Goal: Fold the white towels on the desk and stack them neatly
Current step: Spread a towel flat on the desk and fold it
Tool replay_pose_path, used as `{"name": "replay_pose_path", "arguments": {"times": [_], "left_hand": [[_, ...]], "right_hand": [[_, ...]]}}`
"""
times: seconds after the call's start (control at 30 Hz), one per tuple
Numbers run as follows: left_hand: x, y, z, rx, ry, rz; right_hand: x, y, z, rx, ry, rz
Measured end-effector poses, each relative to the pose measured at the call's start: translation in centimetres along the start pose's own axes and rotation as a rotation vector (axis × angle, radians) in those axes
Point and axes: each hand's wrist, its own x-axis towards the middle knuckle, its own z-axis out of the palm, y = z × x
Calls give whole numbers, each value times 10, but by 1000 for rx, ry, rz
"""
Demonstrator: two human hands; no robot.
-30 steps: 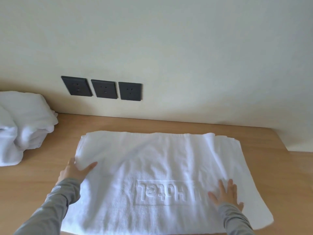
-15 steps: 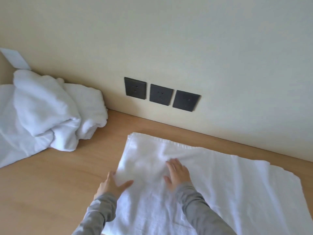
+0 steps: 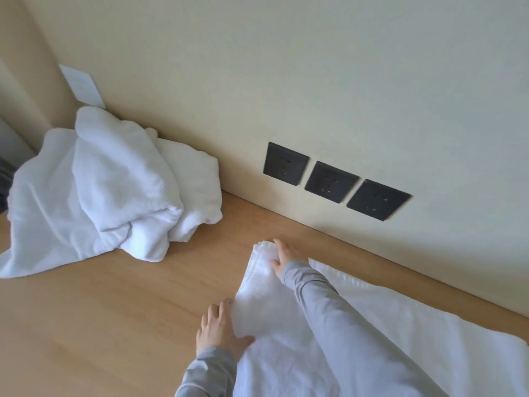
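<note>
Head view. A towel [image 3: 372, 339] lies flat on the right half of the surface [image 3: 114, 325], its long side close to the far edge under three sockets [image 3: 329, 181]. A pile [image 3: 108, 190] of unfolded towels sits in the far-left corner, well apart from it. The right hand [image 3: 286, 255] rests on the towel's far-left corner with straight, spread fingers that grip nothing. The left hand [image 3: 220, 330] lies against the near part of the same short edge, fingers straight and thumb on the cloth. Whether any finger is tucked under the edge cannot be told. The step in hand is judged to be squaring this short edge for the next fold. It is best done by aligning the layered hems at the corner, taking both corners together, and carrying the edge over level, so that no crease is trapped.
</note>
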Motion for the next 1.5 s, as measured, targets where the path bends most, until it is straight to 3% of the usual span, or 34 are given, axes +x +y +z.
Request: {"name": "replay_pose_path", "arguments": {"times": [0.1, 0.2, 0.33, 0.4, 0.67, 0.8, 1.07, 1.2, 1.3, 1.5], "left_hand": [[14, 16, -6, -88, 31, 15], [32, 32, -13, -267, 3, -33], [51, 51, -21, -755, -22, -176], [60, 58, -24, -837, -5, -171], [67, 80, -31, -892, -164, 15], [63, 83, -38, -1001, -219, 11], [53, 82, -43, -1096, -211, 69], [48, 84, -45, -1034, -220, 125], [43, 85, -46, -1017, -238, 134], [25, 55, -38, -832, -58, 235]], "right_hand": [[10, 0, 1, 27, 3, 25], [14, 3, 3, 79, 158, 6], [11, 8, 1, 482, 198, 31], [7, 10, -4, 621, 170, 42], [-9, 14, -38, 582, 41, -104], [-13, 17, -50, 591, -27, -160], [-15, 15, -42, 598, 125, -246], [-18, 18, -46, 643, 46, -263], [-19, 18, -46, 689, 77, -222], [-25, 14, -35, 777, 258, -165]]}}
